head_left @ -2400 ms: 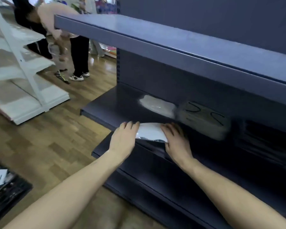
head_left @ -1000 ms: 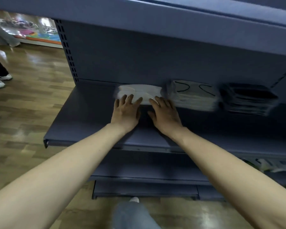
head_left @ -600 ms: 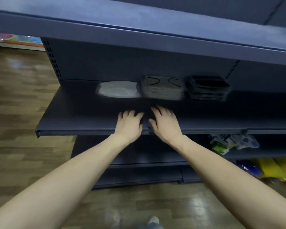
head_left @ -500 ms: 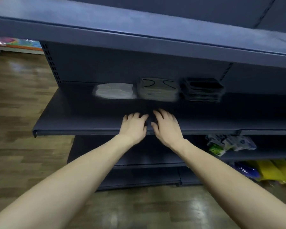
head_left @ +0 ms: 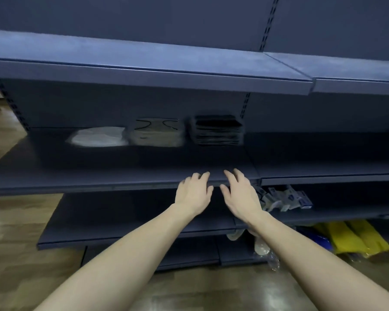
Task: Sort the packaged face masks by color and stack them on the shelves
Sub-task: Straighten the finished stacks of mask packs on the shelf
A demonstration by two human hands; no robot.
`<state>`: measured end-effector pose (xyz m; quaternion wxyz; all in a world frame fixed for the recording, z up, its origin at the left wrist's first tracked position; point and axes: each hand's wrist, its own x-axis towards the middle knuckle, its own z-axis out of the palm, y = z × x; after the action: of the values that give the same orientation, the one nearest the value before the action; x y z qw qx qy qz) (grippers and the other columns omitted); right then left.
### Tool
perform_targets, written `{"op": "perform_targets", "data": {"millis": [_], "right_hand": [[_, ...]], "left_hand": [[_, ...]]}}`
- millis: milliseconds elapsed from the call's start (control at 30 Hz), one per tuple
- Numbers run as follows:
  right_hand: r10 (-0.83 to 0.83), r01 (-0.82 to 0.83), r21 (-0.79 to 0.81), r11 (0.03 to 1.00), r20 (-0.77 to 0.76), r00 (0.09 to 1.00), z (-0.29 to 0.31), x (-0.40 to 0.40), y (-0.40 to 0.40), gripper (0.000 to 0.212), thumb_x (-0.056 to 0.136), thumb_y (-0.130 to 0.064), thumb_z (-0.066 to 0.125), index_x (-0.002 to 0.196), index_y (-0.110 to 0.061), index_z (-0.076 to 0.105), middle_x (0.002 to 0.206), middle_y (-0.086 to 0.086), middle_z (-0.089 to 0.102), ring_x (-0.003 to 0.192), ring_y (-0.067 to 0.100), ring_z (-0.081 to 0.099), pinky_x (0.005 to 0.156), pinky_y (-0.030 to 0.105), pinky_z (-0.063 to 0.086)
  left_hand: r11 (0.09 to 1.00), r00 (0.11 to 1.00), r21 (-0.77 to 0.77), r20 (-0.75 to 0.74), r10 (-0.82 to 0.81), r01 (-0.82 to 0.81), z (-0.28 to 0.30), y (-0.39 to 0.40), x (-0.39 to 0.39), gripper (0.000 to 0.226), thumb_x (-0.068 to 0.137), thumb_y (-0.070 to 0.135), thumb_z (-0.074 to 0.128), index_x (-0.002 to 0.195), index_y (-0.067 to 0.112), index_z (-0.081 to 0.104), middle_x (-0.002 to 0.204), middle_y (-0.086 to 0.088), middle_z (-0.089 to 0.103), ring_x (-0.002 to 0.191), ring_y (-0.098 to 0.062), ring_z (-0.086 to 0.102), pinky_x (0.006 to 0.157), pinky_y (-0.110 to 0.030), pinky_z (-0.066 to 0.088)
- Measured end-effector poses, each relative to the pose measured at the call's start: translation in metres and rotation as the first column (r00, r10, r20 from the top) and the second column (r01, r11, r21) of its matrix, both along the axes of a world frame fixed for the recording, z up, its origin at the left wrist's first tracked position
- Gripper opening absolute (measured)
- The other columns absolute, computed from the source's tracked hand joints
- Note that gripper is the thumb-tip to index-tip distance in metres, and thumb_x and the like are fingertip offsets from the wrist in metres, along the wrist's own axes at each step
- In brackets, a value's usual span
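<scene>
Three stacks of packaged face masks stand side by side at the back of the dark blue middle shelf (head_left: 99, 176): a white stack (head_left: 98, 137) on the left, a beige stack with black ear loops (head_left: 155, 133) in the middle, a black stack (head_left: 218, 130) on the right. My left hand (head_left: 193, 193) and my right hand (head_left: 239, 194) hover close together at the shelf's front edge, well in front of the stacks. Both hands are empty, with fingers relaxed and slightly spread.
An upper shelf (head_left: 144, 72) overhangs the stacks. On the lower shelf to the right lie small blue-and-white packets (head_left: 285, 198). Yellow packages (head_left: 350, 239) and clear bags (head_left: 262, 248) lie near the wooden floor (head_left: 14, 254).
Both hands left the white mask pack on the white stack and drew back to the shelf's front edge. The view shifted right and pulled away from the shelf.
</scene>
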<state>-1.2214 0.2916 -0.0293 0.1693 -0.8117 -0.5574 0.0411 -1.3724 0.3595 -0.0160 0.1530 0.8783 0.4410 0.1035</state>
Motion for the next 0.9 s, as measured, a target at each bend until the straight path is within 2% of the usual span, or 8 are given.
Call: {"op": "perform_targets", "data": {"millis": [267,400,500,567,667,800,833,900], "right_hand": [[0.062,-0.062,0.010,0.998,0.006,0.998,0.004,0.053,0.036,0.053,0.103,-0.038,0.044,0.154,-0.024,0.034,0.156,0.011,0.035,0.139,0.032,0.037,0.107,0.046,0.038],[0.070,-0.070,0.007,0.997,0.068,0.995,0.000,0.071,0.084,0.055,0.102,-0.040,0.046,0.153,-0.021,0.036,0.149,0.014,0.043,0.133,0.036,0.041,0.108,0.048,0.035],[0.070,-0.072,0.009,0.997,0.120,0.990,-0.003,0.093,0.125,0.056,0.103,-0.043,0.041,0.155,-0.026,0.030,0.157,0.011,0.032,0.144,0.036,0.026,0.118,0.052,0.023],[0.084,-0.088,0.028,0.996,0.122,0.989,-0.001,0.112,0.153,0.056,0.104,-0.046,0.036,0.157,-0.030,0.024,0.163,0.009,0.019,0.150,0.033,0.012,0.121,0.053,0.014],[0.089,-0.099,0.078,0.992,0.122,0.989,0.003,0.140,0.197,0.055,0.105,-0.048,0.031,0.157,-0.031,0.022,0.165,0.005,0.012,0.152,0.029,0.004,0.121,0.055,0.011],[0.012,-0.035,0.202,0.979,0.112,0.994,0.006,0.170,0.253,0.051,0.105,-0.048,0.031,0.149,-0.025,0.040,0.157,0.008,0.033,0.146,0.034,0.023,0.115,0.058,0.024],[0.003,-0.032,0.224,0.974,0.126,0.992,0.006,0.177,0.266,0.048,0.105,-0.047,0.031,0.142,-0.023,0.051,0.151,0.009,0.040,0.141,0.034,0.032,0.112,0.056,0.029],[0.003,-0.039,0.260,0.965,0.137,0.991,0.004,0.188,0.287,0.046,0.106,-0.044,0.032,0.112,-0.015,0.066,0.130,0.011,0.054,0.122,0.034,0.047,0.097,0.047,0.043]], "left_hand": [[0.994,0.994,0.014,0.018,0.111,-0.111,0.004,0.023,0.040,0.053,0.103,0.042,0.038,0.153,0.024,0.030,0.144,-0.007,0.047,0.124,-0.029,0.051,0.098,-0.041,0.045],[0.968,0.977,0.139,0.002,0.212,-0.210,0.003,0.070,0.063,0.051,0.104,0.042,0.035,0.152,0.029,0.032,0.144,-0.009,0.046,0.120,-0.034,0.050,0.091,-0.042,0.045],[0.933,0.968,0.297,-0.078,0.237,-0.205,0.002,0.123,0.088,0.053,0.104,0.047,0.029,0.155,0.032,0.024,0.161,-0.010,0.024,0.141,-0.039,0.030,0.109,-0.048,0.033],[0.919,0.959,0.330,-0.103,0.262,-0.216,0.003,0.160,0.106,0.056,0.104,0.050,0.024,0.156,0.031,0.018,0.165,-0.009,0.011,0.148,-0.039,0.014,0.116,-0.052,0.023],[0.894,0.948,0.342,-0.024,0.317,-0.290,0.007,0.207,0.130,0.058,0.104,0.048,0.028,0.156,0.022,0.021,0.159,-0.015,0.022,0.143,-0.040,0.025,0.110,-0.050,0.032],[0.890,0.934,0.304,-0.003,0.358,-0.340,0.012,0.255,0.154,0.058,0.105,0.048,0.027,0.151,0.014,0.029,0.142,-0.021,0.041,0.124,-0.039,0.045,0.090,-0.046,0.044],[0.895,0.934,0.286,-0.007,0.358,-0.341,0.012,0.266,0.159,0.056,0.106,0.048,0.025,0.148,0.013,0.034,0.139,-0.021,0.044,0.120,-0.039,0.048,0.086,-0.045,0.045],[0.912,0.937,0.224,0.025,0.348,-0.345,0.009,0.286,0.166,0.053,0.106,0.049,0.024,0.138,0.012,0.044,0.136,-0.021,0.047,0.117,-0.038,0.051,0.085,-0.043,0.045]]}}
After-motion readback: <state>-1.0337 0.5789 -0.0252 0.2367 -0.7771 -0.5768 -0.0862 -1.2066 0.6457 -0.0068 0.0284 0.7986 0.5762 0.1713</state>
